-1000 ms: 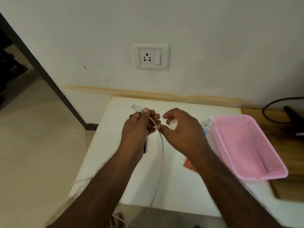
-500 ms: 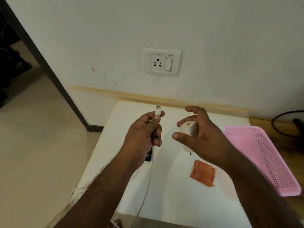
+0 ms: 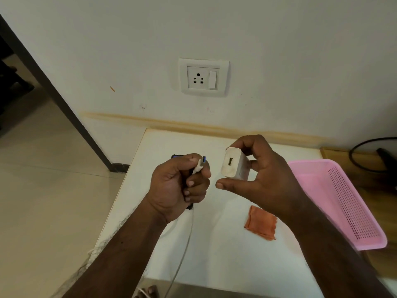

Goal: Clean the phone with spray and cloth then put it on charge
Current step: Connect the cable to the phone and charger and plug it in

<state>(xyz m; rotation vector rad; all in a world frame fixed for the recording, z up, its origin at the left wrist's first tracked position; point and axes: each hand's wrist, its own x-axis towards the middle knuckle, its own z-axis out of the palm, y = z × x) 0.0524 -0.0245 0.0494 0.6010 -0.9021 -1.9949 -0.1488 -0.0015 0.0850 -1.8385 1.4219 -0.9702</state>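
My left hand (image 3: pixel 179 186) is closed around the white charging cable (image 3: pixel 184 241), its USB plug (image 3: pixel 202 163) sticking out towards the right. My right hand (image 3: pixel 262 177) holds the white charger adapter (image 3: pixel 233 166) with its USB port facing the plug, a small gap between them. The dark phone (image 3: pixel 176 156) lies on the white table (image 3: pixel 214 254) under my left hand, mostly hidden. An orange cloth (image 3: pixel 261 225) lies folded on the table below my right wrist. The spray bottle is hidden.
A wall socket with switch (image 3: pixel 203 77) sits on the wall above the table. A pink perforated tray (image 3: pixel 343 203) stands at the right. Behind it, a black cable (image 3: pixel 361 147) lies on a wooden surface. Tiled floor lies to the left.
The adapter has turned so its USB port faces the cable plug, and my left hand has tilted the plug towards it. Both hands are closer together.
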